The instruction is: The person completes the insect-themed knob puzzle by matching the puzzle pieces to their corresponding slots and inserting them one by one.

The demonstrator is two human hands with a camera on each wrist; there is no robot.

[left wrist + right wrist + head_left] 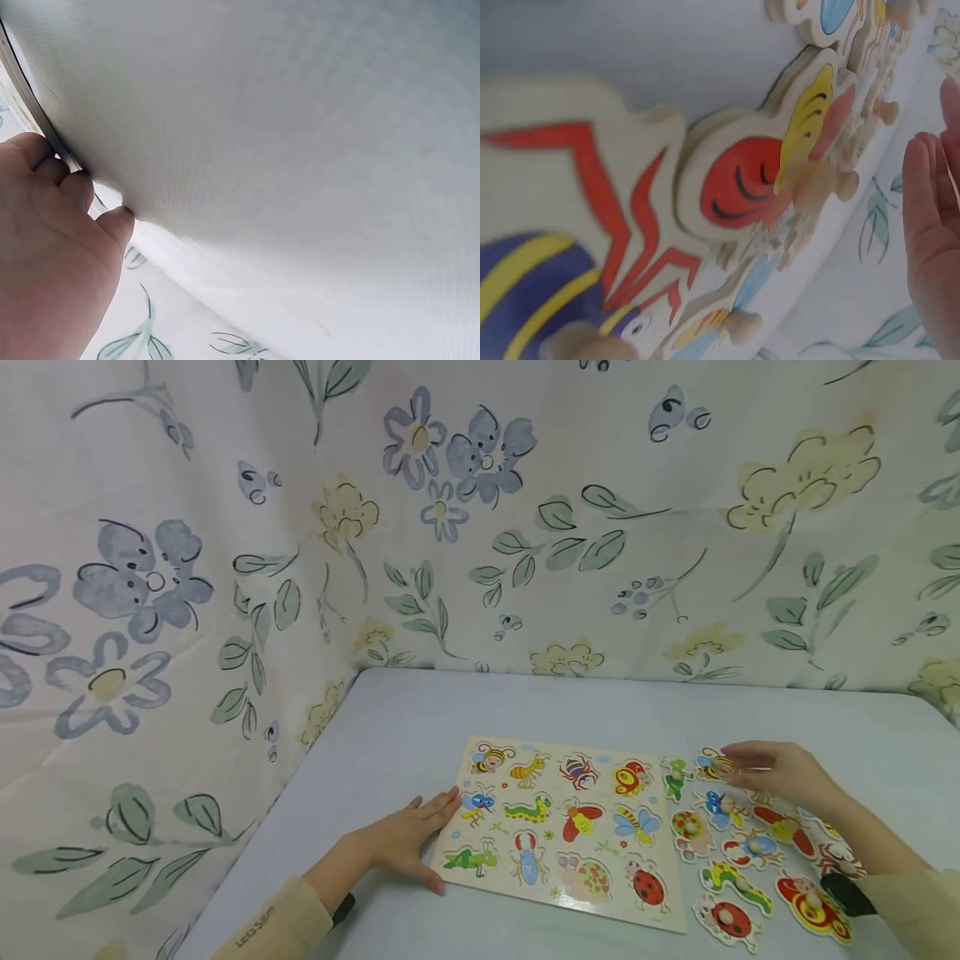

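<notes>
A pale wooden puzzle board [555,835] printed with insects lies flat on the table. My left hand [408,839] rests at its left edge, fingers extended onto the rim and thumb spread toward the near corner; in the left wrist view the fingertips touch that edge. My right hand [783,772] is at a bee puzzle piece [711,765] beyond the board's far right corner. Thumb and forefinger come to the bee's right side, but whether they pinch its knob is hidden. The right wrist view shows part of the hand [934,217], not the bee.
Right of the board lie several knobbed insect pieces, among them a grasshopper [674,779], a caterpillar [738,887], a ladybug [729,920], a butterfly [813,906] and a spider [536,277]. Some sit close together or overlap. A floral curtain [562,527] hangs behind the white table [420,718].
</notes>
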